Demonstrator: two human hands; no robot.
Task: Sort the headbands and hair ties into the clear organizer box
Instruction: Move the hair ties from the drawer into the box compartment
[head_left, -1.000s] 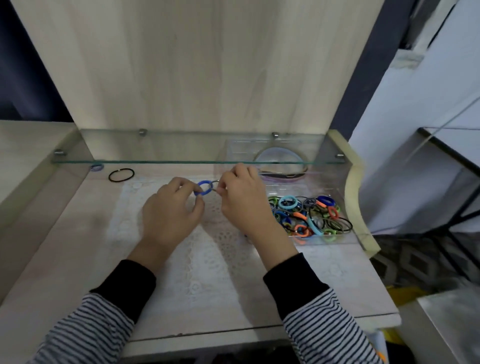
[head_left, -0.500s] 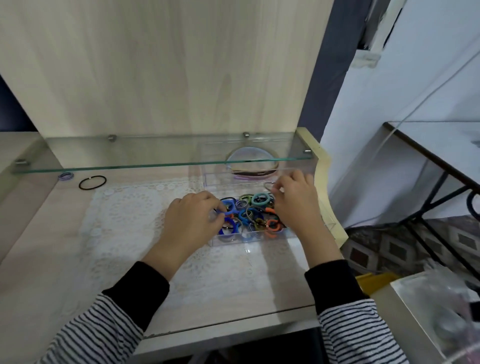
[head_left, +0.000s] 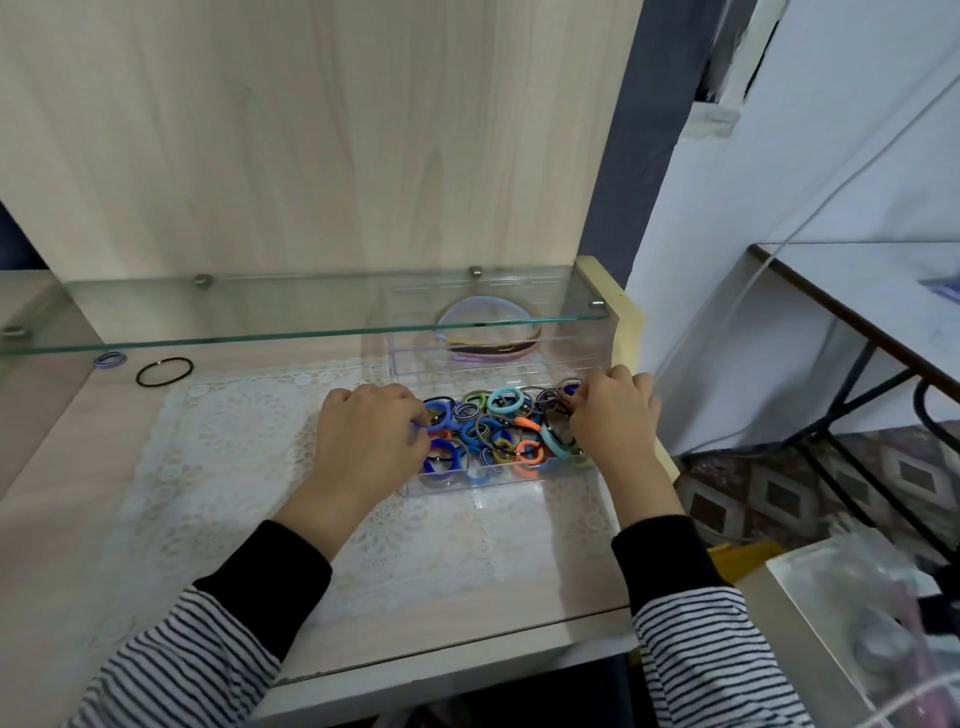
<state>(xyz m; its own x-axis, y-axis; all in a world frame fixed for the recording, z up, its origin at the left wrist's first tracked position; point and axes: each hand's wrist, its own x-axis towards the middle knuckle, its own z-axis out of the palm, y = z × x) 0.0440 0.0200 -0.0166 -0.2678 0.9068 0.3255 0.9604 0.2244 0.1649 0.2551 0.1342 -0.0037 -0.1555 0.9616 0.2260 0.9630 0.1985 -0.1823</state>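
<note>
The clear organizer box (head_left: 498, 480) stands on the lace mat under the glass shelf. Its front compartment holds several colourful hair ties (head_left: 501, 428); its back compartment holds headbands (head_left: 488, 332). My left hand (head_left: 369, 441) rests at the box's left end, its curled fingertips among the blue ties. My right hand (head_left: 610, 415) is at the right end, fingers bent down onto the ties. What each hand pinches is hidden by its fingers. A black hair tie (head_left: 164, 371) and a small striped purple tie (head_left: 110, 359) lie loose at the far left.
A glass shelf (head_left: 311, 325) runs low across the back, over the box's rear half. A white lace mat (head_left: 291, 467) covers the desk. The desk's right edge has a raised cream lip (head_left: 631, 332). A dark metal-framed table (head_left: 857, 312) stands to the right.
Both hands moved from the mat's middle to the box, carrying a blue tie there. The left hand has settled at the box's left end, the right at its right end.
</note>
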